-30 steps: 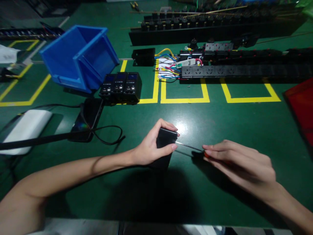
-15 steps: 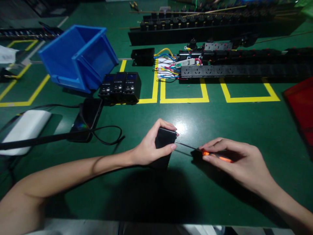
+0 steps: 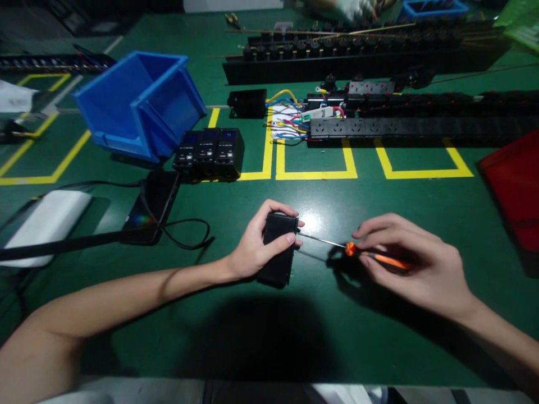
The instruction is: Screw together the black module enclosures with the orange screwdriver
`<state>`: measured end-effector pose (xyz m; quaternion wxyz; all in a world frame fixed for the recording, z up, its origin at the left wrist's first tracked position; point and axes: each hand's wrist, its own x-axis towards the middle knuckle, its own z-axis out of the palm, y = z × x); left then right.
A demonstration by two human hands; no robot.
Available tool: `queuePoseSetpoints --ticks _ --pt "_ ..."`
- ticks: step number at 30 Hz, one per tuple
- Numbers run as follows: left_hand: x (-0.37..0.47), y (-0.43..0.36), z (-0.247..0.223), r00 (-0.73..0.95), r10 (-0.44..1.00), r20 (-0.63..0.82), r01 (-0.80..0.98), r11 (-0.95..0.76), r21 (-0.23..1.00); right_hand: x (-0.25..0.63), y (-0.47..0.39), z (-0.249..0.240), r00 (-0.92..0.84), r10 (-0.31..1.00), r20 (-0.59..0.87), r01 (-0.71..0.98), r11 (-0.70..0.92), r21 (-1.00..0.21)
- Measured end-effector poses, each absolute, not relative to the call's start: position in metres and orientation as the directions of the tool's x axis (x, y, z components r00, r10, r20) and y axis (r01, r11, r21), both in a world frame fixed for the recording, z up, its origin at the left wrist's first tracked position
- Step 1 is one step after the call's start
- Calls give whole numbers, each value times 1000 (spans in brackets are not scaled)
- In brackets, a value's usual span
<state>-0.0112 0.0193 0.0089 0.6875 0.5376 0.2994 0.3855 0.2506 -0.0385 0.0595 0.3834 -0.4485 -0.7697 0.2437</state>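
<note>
My left hand [image 3: 252,247] is wrapped round a black rectangular module [image 3: 278,264], thumb across its top face and fingers behind its far side. A screwdriver [image 3: 389,261] with an orange and black handle is in my right hand [image 3: 429,269], held between thumb and fingers. Its thin shaft points left, and the tip meets the module's right edge near my left fingers. Whether the tip sits in a screw is too small to tell. Several similar black modules [image 3: 209,152] with small displays stand in a row beyond my left hand.
A blue bin [image 3: 143,112] stands at the back left, beside a phone [image 3: 154,205], a cable and a white power bank [image 3: 50,224]. Socket strips [image 3: 379,130] with loose coloured wires lie across the back right. A red bin [image 3: 516,191] is at the right edge. A person's hand shows at the far top.
My right hand's fingers have loosened and shifted on the screwdriver handle, which has turned. The module has tilted a little in my left hand. The view has shifted slightly.
</note>
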Motion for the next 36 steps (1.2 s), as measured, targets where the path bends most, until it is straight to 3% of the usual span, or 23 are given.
queuePoseSetpoints --ticks 3,6,10,13,15,19,24,28,31,34,36 --pt "-11 20 8 488 873 -5 -224 130 966 253 -28 66 -267 914 305 416 395 -819" --pt "-10 22 6 424 905 -18 -250 136 959 256 -16 65 -311 877 365 432 473 -768" --pt "-9 24 5 329 944 3 -269 91 959 262 3 49 -529 628 570 420 778 -467" --pt "-10 25 4 332 943 18 -245 67 967 272 11 32 -660 518 544 463 851 -249" --pt "-12 25 4 354 935 23 -215 57 975 280 11 24 -710 516 480 492 850 -186" --pt "-14 25 3 376 925 53 -184 19 983 285 4 19 -669 602 436 536 797 -278" --pt "-12 23 6 364 926 97 -176 -34 984 272 -2 29 -646 602 470 520 797 -307" --pt "-11 22 7 358 930 85 -186 -18 982 260 -5 41 -600 690 406 462 713 -528" --pt "-11 21 7 351 933 79 -184 -14 983 254 -6 52 -470 835 285 467 510 -722" --pt "-11 21 6 358 931 71 -180 -6 984 249 -6 62 -352 936 -23 429 139 -892" --pt "-11 21 6 366 928 63 -179 4 984 247 -4 66 -336 916 -218 385 -78 -920"
